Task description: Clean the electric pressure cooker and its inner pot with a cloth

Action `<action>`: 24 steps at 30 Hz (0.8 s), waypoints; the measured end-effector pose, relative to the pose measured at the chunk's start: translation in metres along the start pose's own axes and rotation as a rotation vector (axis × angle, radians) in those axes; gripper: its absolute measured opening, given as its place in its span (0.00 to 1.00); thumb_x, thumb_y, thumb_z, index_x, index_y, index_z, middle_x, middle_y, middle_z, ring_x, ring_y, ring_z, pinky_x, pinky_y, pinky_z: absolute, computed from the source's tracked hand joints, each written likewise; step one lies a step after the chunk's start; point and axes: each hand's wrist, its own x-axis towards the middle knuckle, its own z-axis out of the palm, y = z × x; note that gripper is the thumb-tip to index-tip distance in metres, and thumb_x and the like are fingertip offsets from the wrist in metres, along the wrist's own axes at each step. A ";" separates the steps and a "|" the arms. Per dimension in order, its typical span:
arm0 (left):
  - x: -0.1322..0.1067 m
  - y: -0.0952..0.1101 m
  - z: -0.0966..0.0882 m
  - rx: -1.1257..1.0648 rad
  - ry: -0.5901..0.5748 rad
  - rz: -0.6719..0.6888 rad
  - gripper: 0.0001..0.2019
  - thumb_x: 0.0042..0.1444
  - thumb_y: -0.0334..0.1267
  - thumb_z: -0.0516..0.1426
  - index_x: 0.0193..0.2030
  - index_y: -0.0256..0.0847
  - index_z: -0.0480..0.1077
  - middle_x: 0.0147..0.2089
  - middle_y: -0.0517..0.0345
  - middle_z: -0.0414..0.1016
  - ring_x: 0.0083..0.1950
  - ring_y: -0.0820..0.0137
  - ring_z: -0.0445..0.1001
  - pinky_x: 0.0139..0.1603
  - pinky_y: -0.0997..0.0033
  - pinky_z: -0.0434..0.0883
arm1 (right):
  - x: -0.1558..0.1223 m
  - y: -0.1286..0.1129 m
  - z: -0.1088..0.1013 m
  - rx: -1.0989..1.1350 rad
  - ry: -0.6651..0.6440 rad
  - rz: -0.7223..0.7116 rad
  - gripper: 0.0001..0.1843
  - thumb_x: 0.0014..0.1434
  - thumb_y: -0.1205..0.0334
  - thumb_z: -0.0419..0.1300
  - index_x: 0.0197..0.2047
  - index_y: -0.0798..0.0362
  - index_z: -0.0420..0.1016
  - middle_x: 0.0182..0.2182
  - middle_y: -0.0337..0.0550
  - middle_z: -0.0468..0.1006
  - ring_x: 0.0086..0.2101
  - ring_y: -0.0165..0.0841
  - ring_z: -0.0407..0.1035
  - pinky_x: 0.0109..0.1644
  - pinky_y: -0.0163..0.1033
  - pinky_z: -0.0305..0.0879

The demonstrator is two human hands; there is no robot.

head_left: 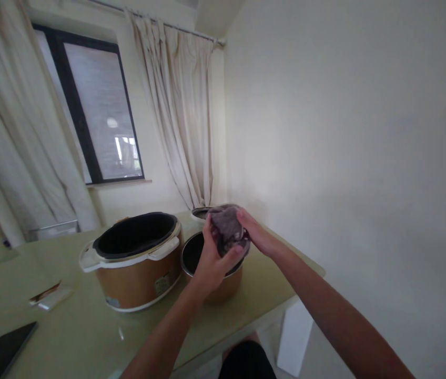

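Between the left hand and the right hand sits a bunched grey cloth, raised over the smaller pot. The grip is two-sided and part-closed: fingers and thumbs curve around opposite edges of the cloth, which fills the space between them. Its fuzzy, plush-looking face suggests something light and soft, easily creased, unlikely to break and not prone to slip on bare skin. Its lower part looks darker; whether that is a fold or a harder thing wrapped inside cannot be told, and a hard core would make it heavier and stiffer. The thick gathered sides, where the thumbs press, seem a better hold than any loose fold.

Just below the grip stands the smaller pot, its rim partly hidden by the hands. To the grip's left is the larger cooker, with a pale label on its brown side; the print is too blurred to read. Farther left on the surface lie a small packet and a dark flat slab, neither showing a legible brand.
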 end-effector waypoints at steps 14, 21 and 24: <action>0.044 -0.007 -0.046 -0.819 0.189 -0.805 0.24 0.67 0.55 0.58 0.61 0.40 0.75 0.44 0.47 0.87 0.44 0.57 0.87 0.48 0.56 0.83 | 0.040 0.032 0.011 -0.428 -0.327 -0.173 0.36 0.55 0.58 0.73 0.65 0.49 0.70 0.56 0.49 0.77 0.56 0.44 0.71 0.63 0.53 0.65; 0.068 0.017 -0.048 -0.520 0.450 -0.670 0.13 0.67 0.47 0.59 0.48 0.40 0.79 0.37 0.51 0.86 0.38 0.63 0.86 0.46 0.63 0.82 | 0.036 0.011 0.027 -0.381 -0.225 -0.155 0.30 0.68 0.50 0.62 0.69 0.49 0.66 0.55 0.50 0.78 0.52 0.40 0.75 0.59 0.50 0.70; 0.080 0.027 -0.050 -0.494 0.369 -0.648 0.09 0.65 0.40 0.60 0.43 0.38 0.79 0.34 0.52 0.84 0.35 0.64 0.85 0.43 0.64 0.82 | 0.030 -0.007 0.033 -0.423 -0.365 -0.225 0.39 0.63 0.50 0.68 0.72 0.50 0.61 0.60 0.53 0.76 0.55 0.43 0.74 0.59 0.50 0.70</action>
